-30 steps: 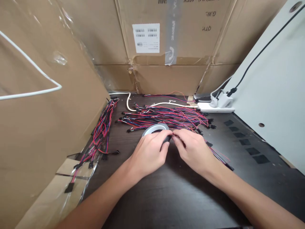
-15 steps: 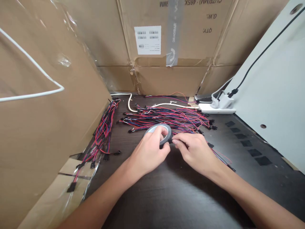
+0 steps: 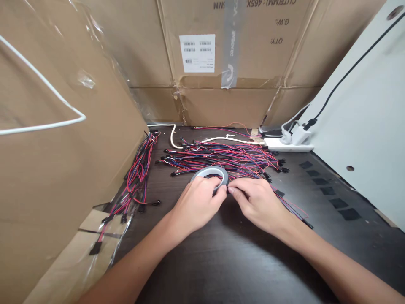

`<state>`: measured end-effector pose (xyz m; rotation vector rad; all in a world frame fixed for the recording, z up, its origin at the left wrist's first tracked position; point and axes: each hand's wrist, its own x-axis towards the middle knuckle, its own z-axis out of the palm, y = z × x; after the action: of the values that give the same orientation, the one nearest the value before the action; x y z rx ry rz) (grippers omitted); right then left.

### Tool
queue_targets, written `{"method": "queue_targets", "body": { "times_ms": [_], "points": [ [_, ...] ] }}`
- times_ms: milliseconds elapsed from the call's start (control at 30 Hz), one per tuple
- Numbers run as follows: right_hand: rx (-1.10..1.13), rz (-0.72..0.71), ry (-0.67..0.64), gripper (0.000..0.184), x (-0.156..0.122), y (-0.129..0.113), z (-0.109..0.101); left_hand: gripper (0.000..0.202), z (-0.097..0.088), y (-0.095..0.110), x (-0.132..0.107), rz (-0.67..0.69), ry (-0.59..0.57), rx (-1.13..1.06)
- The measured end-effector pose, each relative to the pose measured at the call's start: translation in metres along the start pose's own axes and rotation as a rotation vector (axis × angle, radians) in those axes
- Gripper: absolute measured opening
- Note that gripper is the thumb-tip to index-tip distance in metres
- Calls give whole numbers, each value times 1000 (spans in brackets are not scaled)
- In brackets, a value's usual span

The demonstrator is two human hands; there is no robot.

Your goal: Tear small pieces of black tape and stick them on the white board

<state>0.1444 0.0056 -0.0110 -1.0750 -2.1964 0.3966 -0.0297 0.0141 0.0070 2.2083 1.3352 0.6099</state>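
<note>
The left hand (image 3: 198,200) is closed on a roll of tape (image 3: 210,170), with a finger through the hole and the thumb on the outside. The roll is in front of the person, near the middle of the dark desk (image 3: 196,261). I can't tell if its bottom touches the desk.

The right hand (image 3: 259,200) is just beside it, with its thumb and pointing finger squeezed together at the roll's edge. They seem to have a bit of black tape between them – but it's so small and hidden that I can't be sure.

I think the step in hand is getting the end of the tape off the roll. The next move calls for a tight pinch with the right hand and a steady hold with the left, so the roll doesn't twist or slip.

Just past the hands lies a big bunch of red and dark wires (image 3: 221,157). A few loose wires (image 3: 294,211) poke out by the right wrist. Farther right, a row of black squares (image 3: 349,214) lies flat on the desk – they look like cut tape. Another pile of wires (image 3: 139,169) is on the left, by the cardboard. At the back is a white power strip (image 3: 289,146).
</note>
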Motion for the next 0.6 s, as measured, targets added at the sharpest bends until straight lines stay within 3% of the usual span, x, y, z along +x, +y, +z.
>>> {"method": "queue_targets", "body": {
  "times_ms": [133,433,600],
  "points": [
    [-19,-31,-2,26,0,1,1,26,1,0,1,22,25,33],
    [-365,-393,80,35,-3,-6,-7,30,-5,-2,-2,155,64,15],
    [-384,-455,143,33,-3,-7,-15,27,-8,3,-5,225,115,18]
  ]
}}
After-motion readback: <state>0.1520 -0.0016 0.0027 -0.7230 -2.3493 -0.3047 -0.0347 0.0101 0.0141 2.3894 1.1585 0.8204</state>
